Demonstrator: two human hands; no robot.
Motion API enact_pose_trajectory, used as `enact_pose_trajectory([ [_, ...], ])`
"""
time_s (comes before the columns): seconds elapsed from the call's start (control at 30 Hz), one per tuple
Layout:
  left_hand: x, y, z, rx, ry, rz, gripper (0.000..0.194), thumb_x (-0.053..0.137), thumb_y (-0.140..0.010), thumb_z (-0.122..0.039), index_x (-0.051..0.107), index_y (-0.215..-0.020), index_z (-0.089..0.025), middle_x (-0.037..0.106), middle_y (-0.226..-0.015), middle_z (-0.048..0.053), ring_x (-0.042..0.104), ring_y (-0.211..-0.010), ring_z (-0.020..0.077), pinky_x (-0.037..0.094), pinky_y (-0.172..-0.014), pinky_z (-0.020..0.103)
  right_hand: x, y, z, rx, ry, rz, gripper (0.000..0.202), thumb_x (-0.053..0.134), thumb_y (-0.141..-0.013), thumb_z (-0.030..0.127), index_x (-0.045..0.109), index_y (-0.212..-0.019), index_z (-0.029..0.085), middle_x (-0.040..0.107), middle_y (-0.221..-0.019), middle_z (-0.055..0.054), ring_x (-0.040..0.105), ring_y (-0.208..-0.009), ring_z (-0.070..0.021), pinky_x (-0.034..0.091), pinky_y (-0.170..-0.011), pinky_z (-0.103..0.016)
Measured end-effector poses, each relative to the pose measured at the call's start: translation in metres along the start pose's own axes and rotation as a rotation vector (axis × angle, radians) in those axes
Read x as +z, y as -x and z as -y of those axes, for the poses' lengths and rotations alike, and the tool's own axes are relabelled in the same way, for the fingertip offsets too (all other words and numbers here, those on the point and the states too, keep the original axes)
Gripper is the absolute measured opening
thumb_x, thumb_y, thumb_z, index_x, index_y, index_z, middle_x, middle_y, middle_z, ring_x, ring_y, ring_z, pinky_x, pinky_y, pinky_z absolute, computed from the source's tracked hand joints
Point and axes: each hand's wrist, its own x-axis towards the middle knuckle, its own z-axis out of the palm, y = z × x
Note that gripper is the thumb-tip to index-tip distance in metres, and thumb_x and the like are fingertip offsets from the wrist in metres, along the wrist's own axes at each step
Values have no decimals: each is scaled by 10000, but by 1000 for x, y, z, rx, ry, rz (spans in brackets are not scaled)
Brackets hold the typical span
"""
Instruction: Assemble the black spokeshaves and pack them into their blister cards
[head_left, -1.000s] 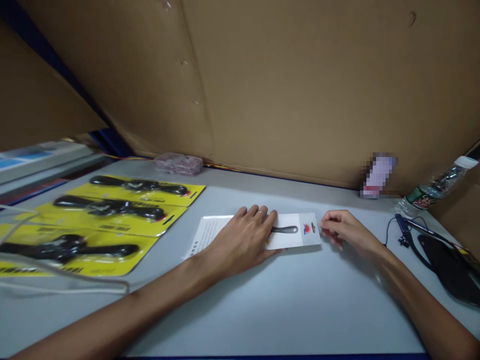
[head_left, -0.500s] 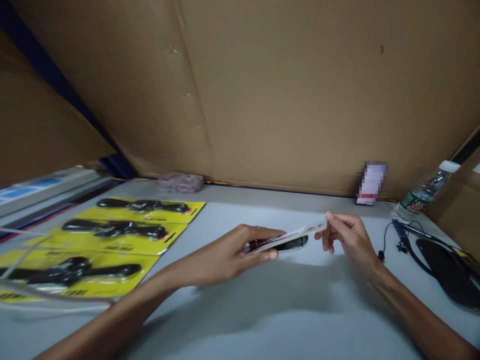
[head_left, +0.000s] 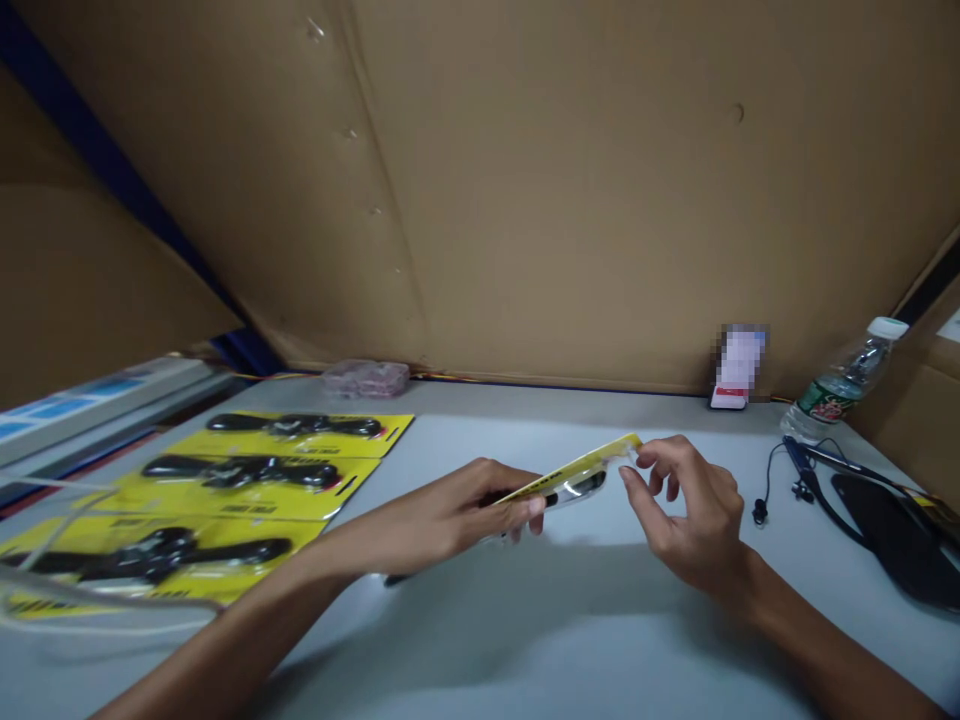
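My left hand (head_left: 465, 512) grips a yellow card package (head_left: 592, 460) with a clear blister and a dark item inside, seen nearly edge-on above the table. Just off the package's right end is my right hand (head_left: 686, 500), thumb and forefinger apart, with nothing seen between them. Three more yellow blister packs lie at the left: a back one (head_left: 397, 428), a middle one (head_left: 247, 508) and a front one (head_left: 202, 575), each with a black tool inside.
Along the grey table's (head_left: 525, 640) back edge are a clear pack of pinkish items (head_left: 366, 378) and an upright phone (head_left: 736, 370). A bottle (head_left: 844, 385), earphones (head_left: 760, 510) and a black pouch (head_left: 892, 540) are at right. White wire (head_left: 120, 605) crosses the front left.
The package in my left hand has turned, so its yellow side now shows. My right hand's thumb and forefinger have parted from their pinch at the card's end.
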Motion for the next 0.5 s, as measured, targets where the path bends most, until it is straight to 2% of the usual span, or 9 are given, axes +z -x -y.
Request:
enact_pose_trajectory([
  [0.17,2,-1,2,38,8,-9,685,365,-922,-742,730,-932,-163,640,-822,57,548,-775,200,411,-672,279,-4,-3,-4,-131,111,65,136,588,-951,89,532,-921,209,629,-682,22,545,-530,-100,417,-526,-259],
  [0.33,3,0,2,18,74,17,663,397,-920,-743,744,-926,-179,667,-827,52,569,-790,202,434,-700,283,-7,-7,-3,-211,103,50,236,579,-889,12,528,-829,235,614,-601,40,579,-516,-124,428,-498,-279],
  [0.5,4,5,-3,-47,128,52,691,393,-900,-786,754,-946,-199,679,-899,60,606,-886,228,461,-823,317,-7,-3,-6,-272,111,-2,232,613,-882,16,538,-886,236,664,-634,26,614,-523,-128,465,-489,-279],
])
